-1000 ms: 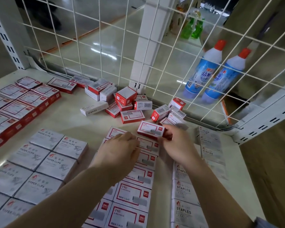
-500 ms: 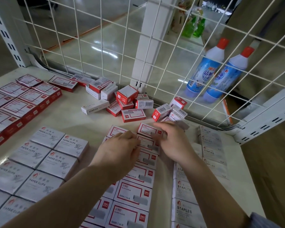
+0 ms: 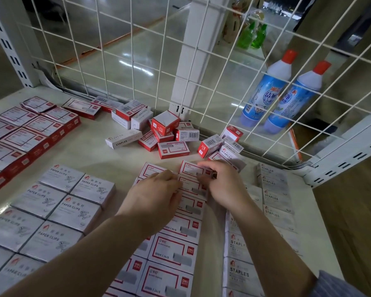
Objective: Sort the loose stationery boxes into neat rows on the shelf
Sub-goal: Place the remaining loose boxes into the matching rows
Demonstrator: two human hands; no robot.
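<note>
Hands x2 (image 3: 156, 198) (image 3: 221, 183), blue bottles x2 (image 3: 263, 91) (image 3: 291, 99)

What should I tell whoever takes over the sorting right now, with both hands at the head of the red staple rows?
Right hand: fingers curled on the red-and-white staple box at the far end of the right middle row, seating it.
Left hand: rests flat on the left middle row, holding nothing.
Done: paper clip boxes in rows at left, red-sided boxes at far left, grey staple boxes in rows at right.
Left: the loose pile by the wire mesh, mixed red and white boxes, some tilted or stacked, and the few boxes just behind the right hand.
</note>
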